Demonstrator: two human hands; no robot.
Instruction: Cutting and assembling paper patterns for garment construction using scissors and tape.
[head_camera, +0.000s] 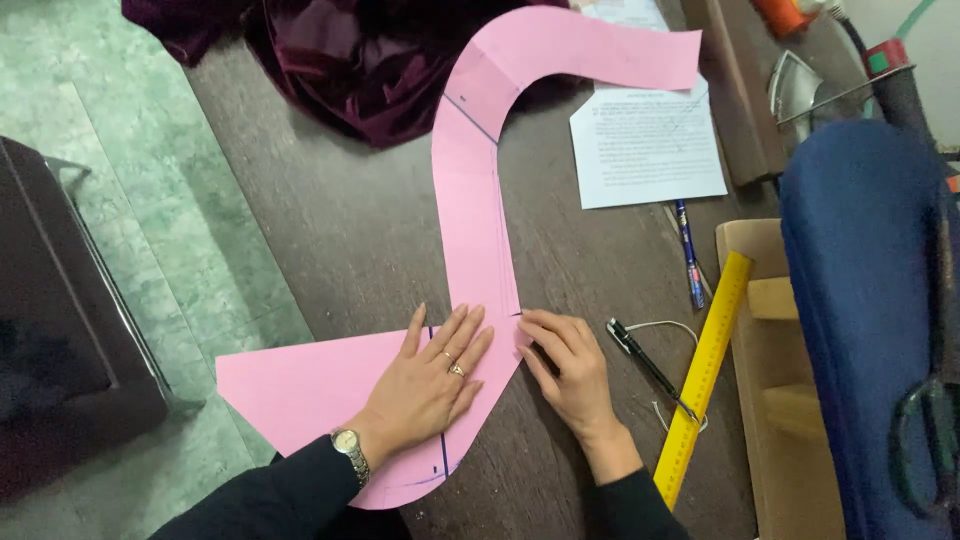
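Surface: dark brown wood-grain table (340, 230); its edge runs diagonally just left of my left hand; beyond it, green marbled floor (170, 200); a dark box-like unit (60, 330) stands on that floor, well left of my hands.

Hands, 2: my left hand (432, 378) lies flat, palm down, fingers spread, pressing the pink paper pattern piece (478, 215); grips nothing; wristwatch (351, 450) at the wrist, 2 rings on the fingers. My right hand (565, 372) is just beside it, fingers together and slightly bent, fingertips on the paper's right edge; not closed round anything.

Pink pattern piece, 1: long curved strip; wide end under my left hand and overhanging the table edge; strip runs straight away from my hands, then bends right at the far end; dark ruled lines cross it by my left fingers & farther up.

Other items:
- yellow ruler (703, 375), 1; right of my right hand, slanted.
- black pen (640, 362), 1; between right hand and ruler, w/ a thin white cord looped near it.
- blue pen (688, 253), 1; beyond the ruler.
- printed white sheet (645, 145), 1 clear; far right, ahead of my hands.
- dark maroon velvet cloth (340, 60), 1 heap; far ahead, left of the strip.
- blue chair back (865, 320), 1; far right.
- light wooden box (775, 400), 1; right of the ruler.
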